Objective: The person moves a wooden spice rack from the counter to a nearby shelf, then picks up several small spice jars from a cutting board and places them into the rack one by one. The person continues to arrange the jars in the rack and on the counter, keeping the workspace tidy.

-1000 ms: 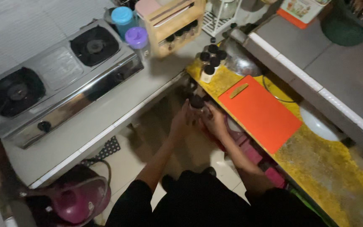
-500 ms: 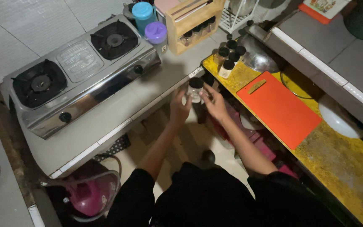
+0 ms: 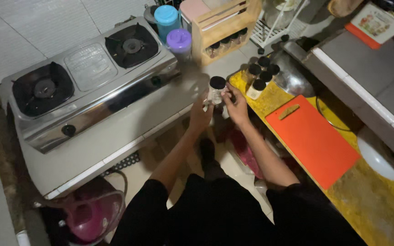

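Both my hands hold one small clear jar with a black lid point(image 3: 216, 89) above the corner where the grey counter meets the yellow counter. My left hand point(image 3: 200, 116) grips the jar's lower side from the left. My right hand point(image 3: 236, 105) grips it from the right, fingers near the lid. Just beyond the jar, several similar black-lidded jars point(image 3: 261, 75) stand grouped on the yellow counter point(image 3: 388, 214).
A two-burner steel gas stove point(image 3: 87, 82) fills the grey counter on the left. Blue-lidded point(image 3: 167, 18) and purple-lidded point(image 3: 179, 43) containers and a wooden spice rack point(image 3: 224, 27) stand behind. An orange cutting board point(image 3: 313, 139), a metal bowl point(image 3: 292, 77) and a white plate point(image 3: 381, 157) lie right. A pink appliance point(image 3: 87, 214) sits low.
My hands have carried the jar up and away from me, towards the group of jars and the stove corner. The view has shifted with it.
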